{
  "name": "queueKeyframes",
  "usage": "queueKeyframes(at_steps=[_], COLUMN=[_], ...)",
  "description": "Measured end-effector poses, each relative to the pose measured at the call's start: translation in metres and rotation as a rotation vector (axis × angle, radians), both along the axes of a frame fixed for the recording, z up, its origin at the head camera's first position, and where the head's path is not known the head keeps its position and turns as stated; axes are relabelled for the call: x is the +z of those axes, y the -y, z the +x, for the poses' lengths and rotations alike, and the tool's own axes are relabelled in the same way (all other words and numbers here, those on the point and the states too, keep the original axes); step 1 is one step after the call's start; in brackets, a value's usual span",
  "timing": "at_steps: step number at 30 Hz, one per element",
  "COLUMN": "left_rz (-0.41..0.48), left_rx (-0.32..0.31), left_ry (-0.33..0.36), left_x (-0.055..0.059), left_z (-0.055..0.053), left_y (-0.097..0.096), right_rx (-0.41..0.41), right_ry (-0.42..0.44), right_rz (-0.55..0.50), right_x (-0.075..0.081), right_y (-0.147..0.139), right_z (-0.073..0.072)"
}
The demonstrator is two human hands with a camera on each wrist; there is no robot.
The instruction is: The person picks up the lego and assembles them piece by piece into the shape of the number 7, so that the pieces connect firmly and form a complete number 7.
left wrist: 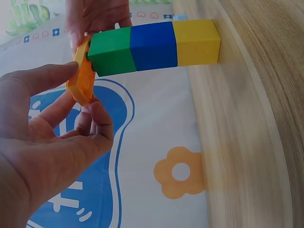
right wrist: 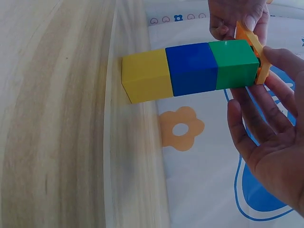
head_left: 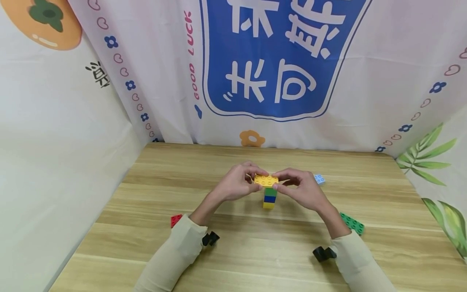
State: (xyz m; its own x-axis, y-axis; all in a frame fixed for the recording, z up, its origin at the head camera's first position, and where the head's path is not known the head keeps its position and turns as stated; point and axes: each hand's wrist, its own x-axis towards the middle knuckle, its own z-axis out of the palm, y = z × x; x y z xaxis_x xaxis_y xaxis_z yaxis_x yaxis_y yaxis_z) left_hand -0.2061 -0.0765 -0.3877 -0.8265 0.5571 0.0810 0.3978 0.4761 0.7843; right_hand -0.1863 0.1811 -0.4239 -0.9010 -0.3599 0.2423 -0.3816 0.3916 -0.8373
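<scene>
A stack of three building blocks stands upright on the table: a yellow block [head_left: 268, 205] at the bottom, a blue block [head_left: 269, 199] in the middle, a green block [head_left: 270, 192] on top. Over the green block lies a thin yellow-orange brick [head_left: 266, 180] with studs, longer than the stack is wide and slightly tilted in both wrist views. Whether it is fully seated on the green studs, I cannot tell. My left hand [head_left: 236, 181] pinches its left end between thumb and fingers. At the other end, my right hand [head_left: 305, 189] pinches it likewise.
On the wooden table [head_left: 255, 251], a light blue brick [head_left: 319, 179] lies behind my right hand. A green brick [head_left: 352, 223] is beside my right forearm, and a red brick [head_left: 176, 220] is partly hidden by my left sleeve. A printed cloth [head_left: 175, 81] hangs along the back edge.
</scene>
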Motion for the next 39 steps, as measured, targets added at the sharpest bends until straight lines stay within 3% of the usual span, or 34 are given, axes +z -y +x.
queueKeyframes(at_steps=[39], left_rz=[-0.013], left_rx=[0.001], left_ry=[-0.011], left_x=[-0.0005], left_z=[-0.0004], left_y=[0.0014], right_rx=[-0.010], right_ry=[0.062], right_rz=[-0.055], right_x=[-0.0051], right_y=[-0.0002], right_z=[-0.0013])
